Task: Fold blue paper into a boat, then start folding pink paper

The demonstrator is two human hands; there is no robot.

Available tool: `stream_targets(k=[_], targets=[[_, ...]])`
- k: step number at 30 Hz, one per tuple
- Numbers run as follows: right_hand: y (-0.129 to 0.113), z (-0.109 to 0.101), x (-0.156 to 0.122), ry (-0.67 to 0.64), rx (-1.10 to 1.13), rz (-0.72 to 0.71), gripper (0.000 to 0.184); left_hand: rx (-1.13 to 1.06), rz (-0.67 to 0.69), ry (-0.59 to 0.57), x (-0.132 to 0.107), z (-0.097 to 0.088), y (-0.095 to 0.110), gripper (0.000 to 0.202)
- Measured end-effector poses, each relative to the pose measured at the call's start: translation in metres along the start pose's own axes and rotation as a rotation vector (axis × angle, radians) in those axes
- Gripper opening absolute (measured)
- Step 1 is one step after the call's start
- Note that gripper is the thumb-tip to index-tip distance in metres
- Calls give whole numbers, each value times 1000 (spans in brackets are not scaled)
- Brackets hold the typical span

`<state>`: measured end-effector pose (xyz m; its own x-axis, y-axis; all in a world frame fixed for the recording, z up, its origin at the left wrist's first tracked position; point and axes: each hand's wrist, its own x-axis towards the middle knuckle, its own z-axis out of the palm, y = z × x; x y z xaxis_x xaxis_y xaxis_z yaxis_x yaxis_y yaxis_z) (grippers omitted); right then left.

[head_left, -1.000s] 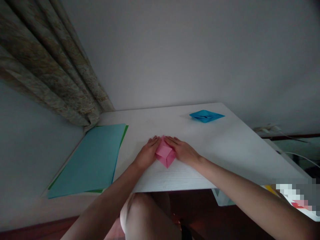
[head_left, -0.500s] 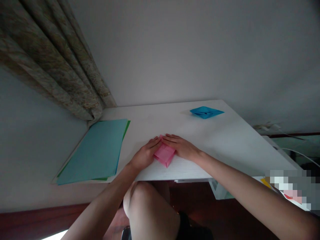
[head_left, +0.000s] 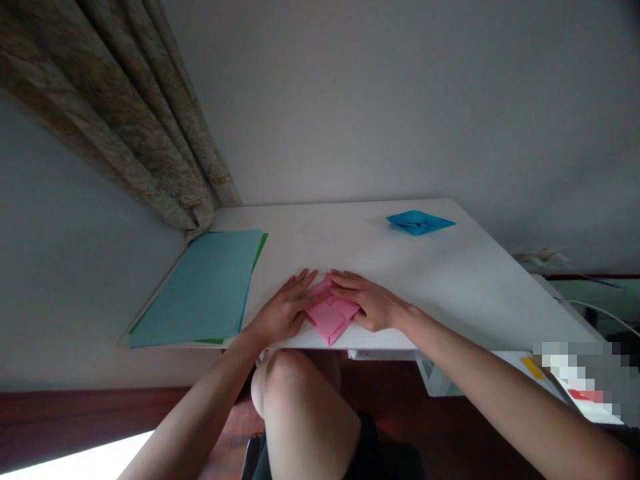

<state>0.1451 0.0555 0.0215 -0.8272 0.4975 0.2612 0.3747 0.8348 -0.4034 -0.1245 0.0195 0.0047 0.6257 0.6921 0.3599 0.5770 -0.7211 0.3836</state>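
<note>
A piece of folded pink paper [head_left: 330,321], diamond-shaped with a point toward me, lies near the front edge of the white table. My left hand [head_left: 284,308] rests at its left side, fingers spread out on the tabletop and thumb across the paper. From the right, my right hand [head_left: 373,301] has its fingers over the upper part and grips the right corner, with the thumb low by that corner. The fingers hide some of the upper folds. Farther back on the right sits a blue folded paper boat [head_left: 419,223], touched by neither hand.
A stack of coloured paper sheets [head_left: 200,287], light blue on top with green edges showing, lies on the left of the white table [head_left: 310,230]. A patterned curtain [head_left: 165,153] hangs at the back left. Under the table's front edge is my knee [head_left: 290,373].
My left hand has shifted outward and spread its fingers, uncovering more of the pink paper's left side. The paper looks wider and sits slightly nearer the table's front edge. The view has moved slightly.
</note>
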Motion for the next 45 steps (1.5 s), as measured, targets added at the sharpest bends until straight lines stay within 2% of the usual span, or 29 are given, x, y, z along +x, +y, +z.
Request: stream_targets(k=[3,5,8,13,17,22,27,32,35,38,42,45], targets=[[-3,-3,0,-38,-13,11,71,10,-153,184,0,7,-12,47],[-4,-5,1,-68,-20,39,73,10,-217,226,1,10,-17,42],[-3,-8,1,-105,2,71,76,-3,-222,193,2,11,-21,45],[0,-4,6,-50,-25,224,48,-32,-208,196,2,11,-20,49],[-3,0,10,11,-119,334,47,-36,-210,207,2,11,-21,47],[-4,-1,11,43,-175,338,43,-6,-197,205,1,13,-23,47],[-3,0,12,64,-202,400,44,-13,-196,220,1,13,-22,46],[-5,-3,13,55,-214,398,45,5,-178,211,1,14,-22,46],[-9,-7,14,-74,-201,312,42,11,-156,227,0,14,-23,47],[-11,-9,16,-150,-215,304,42,-10,-92,245,0,11,-20,48],[-12,-9,17,-163,-246,308,45,-82,79,139,-1,2,-12,49],[-13,-9,17,-169,-255,296,46,-117,108,79,-2,-2,-10,48]])
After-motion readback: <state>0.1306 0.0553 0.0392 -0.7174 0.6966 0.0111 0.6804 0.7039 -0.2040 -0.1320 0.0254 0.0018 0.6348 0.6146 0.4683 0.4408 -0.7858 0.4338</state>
